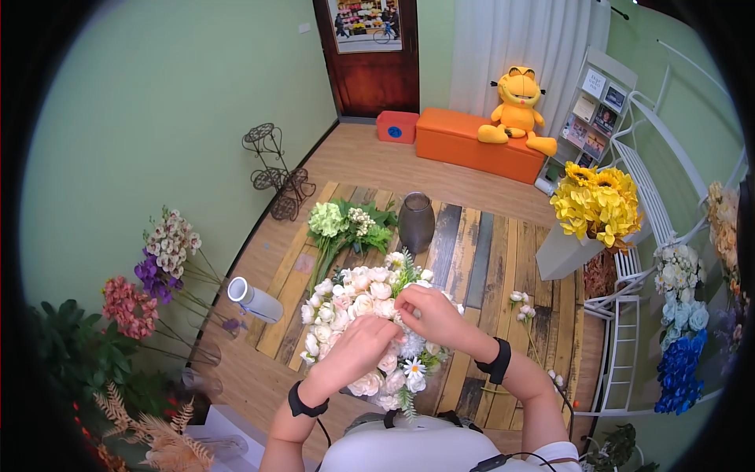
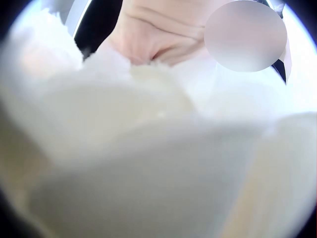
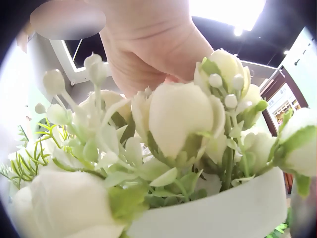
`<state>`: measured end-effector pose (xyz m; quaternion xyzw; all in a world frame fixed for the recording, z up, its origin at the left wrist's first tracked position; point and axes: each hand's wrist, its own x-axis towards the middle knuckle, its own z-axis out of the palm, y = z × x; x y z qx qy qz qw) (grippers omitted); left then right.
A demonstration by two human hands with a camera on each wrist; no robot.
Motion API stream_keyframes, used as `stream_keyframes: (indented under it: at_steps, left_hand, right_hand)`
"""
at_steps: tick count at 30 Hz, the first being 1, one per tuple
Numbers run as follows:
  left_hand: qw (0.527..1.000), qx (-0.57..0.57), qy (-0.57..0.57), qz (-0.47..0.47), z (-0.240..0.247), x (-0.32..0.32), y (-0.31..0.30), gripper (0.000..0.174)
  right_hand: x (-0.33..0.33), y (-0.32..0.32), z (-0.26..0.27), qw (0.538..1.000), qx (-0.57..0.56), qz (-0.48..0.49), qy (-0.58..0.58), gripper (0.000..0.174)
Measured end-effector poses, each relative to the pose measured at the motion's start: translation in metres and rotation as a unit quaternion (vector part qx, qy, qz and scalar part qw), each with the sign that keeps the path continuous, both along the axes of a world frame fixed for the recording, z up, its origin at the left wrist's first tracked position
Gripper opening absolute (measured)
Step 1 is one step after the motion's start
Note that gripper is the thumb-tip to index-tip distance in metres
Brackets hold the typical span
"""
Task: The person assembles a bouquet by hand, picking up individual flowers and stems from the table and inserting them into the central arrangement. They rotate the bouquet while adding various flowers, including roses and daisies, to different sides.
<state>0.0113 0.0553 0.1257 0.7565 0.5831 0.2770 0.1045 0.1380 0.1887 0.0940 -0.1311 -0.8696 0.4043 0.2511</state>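
Note:
A full bouquet of white and pale pink roses [image 1: 362, 307] stands in front of the person, with a white daisy [image 1: 414, 368] and fern sprigs at its near side. The left hand [image 1: 366, 346] reaches over the middle of the blooms, its fingertips meeting the petals. Just right of it, the right hand [image 1: 431, 311] bends its fingers down into the flowers. In the right wrist view, cream rosebuds [image 3: 181, 119] and small white berries rise above a white container rim [image 3: 213, 210]. Blurred petals [image 2: 148, 168] fill the left wrist view. The fingertips' hold is hidden among the blooms.
Behind the bouquet on the wooden-plank table [image 1: 464, 315] are a dark glass vase [image 1: 416, 223] and green hydrangea stems [image 1: 329, 220]. A white vase [image 1: 255, 300] stands left. Loose rose stems [image 1: 522, 307] lie right, near yellow sunflowers [image 1: 599, 204] in a tall white vase.

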Motion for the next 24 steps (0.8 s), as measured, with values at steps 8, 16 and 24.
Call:
stream_keyframes:
  at_steps: [8,16,24]
  left_hand:
    - [0.999,0.033,0.014,-0.035,-0.002,-0.004,-0.006,0.015]
    - [1.000,0.025,0.010,-0.015,-0.002,-0.003,-0.010,0.019]
    - [0.991,0.113,-0.003,0.068,0.018,-0.014,-0.036,0.019]
  right_hand:
    - [0.000,-0.003,-0.002,1.000,0.022,0.009,0.000,0.009]
    - [0.015,-0.007,0.010,1.000,0.018,0.019,0.005,0.009]
    - [0.088,0.023,-0.028,0.917,-0.192,-0.289,0.196,0.013]
